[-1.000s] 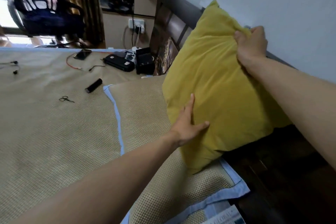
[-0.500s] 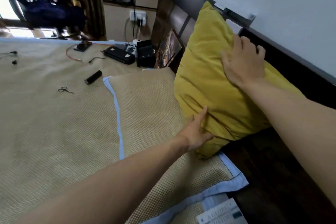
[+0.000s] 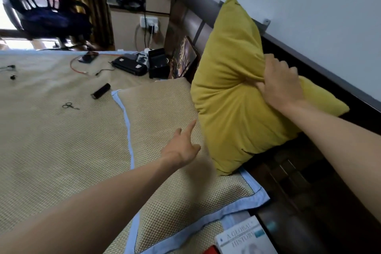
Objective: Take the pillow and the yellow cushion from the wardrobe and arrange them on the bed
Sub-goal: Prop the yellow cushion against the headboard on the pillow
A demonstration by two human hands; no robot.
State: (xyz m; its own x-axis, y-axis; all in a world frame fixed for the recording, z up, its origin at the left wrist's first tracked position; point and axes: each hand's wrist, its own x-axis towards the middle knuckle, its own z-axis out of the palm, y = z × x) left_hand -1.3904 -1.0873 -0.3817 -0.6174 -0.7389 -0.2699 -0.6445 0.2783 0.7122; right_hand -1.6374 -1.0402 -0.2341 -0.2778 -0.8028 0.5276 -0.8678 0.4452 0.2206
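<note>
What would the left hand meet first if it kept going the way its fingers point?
Probably the yellow cushion: the left hand, open above the pillow, points at the cushion's lower edge. Depth is unclear, so it could skim past.

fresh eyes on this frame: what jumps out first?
The yellow cushion dominates, standing upright against the dark headboard on the woven pillow. The right hand bunches its fabric near the upper edge; the left hand hovers open just off its lower side. Further back, small scissors and a black cylinder lie on the mat.
</note>
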